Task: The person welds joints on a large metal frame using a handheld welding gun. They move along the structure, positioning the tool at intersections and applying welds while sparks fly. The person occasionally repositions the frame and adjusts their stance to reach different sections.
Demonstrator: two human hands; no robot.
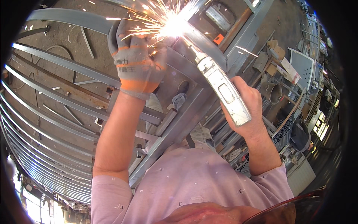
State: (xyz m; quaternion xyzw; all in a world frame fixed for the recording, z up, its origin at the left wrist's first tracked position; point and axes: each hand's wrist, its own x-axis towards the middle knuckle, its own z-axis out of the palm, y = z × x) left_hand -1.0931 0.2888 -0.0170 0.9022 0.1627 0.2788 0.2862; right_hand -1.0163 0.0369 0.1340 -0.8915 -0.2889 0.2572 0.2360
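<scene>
My right hand [250, 108], bare, grips a white handheld welding gun [220, 87] with a worn casing. The gun slants up and to the left, its narrow nozzle at a bright welding glare [174, 27] that throws sparks leftward and up. My left hand [138, 69] wears a grey glove with orange bands and sits just left of the glare. Its fingers bend over the end of a grey steel bar [71, 18] that comes in from the left. Glare and smoke hide the joint and part of the fingertips. Beside the nozzle runs a grey steel frame beam [209, 43].
Long parallel steel tubes [56, 84] stretch across the left. A wide frame beam [186, 112] crosses in front of my body. An orange piece [218, 39] lies near the upper frame. At right are cardboard boxes [276, 52], a metal bucket [274, 93] and stacked tubes [285, 130].
</scene>
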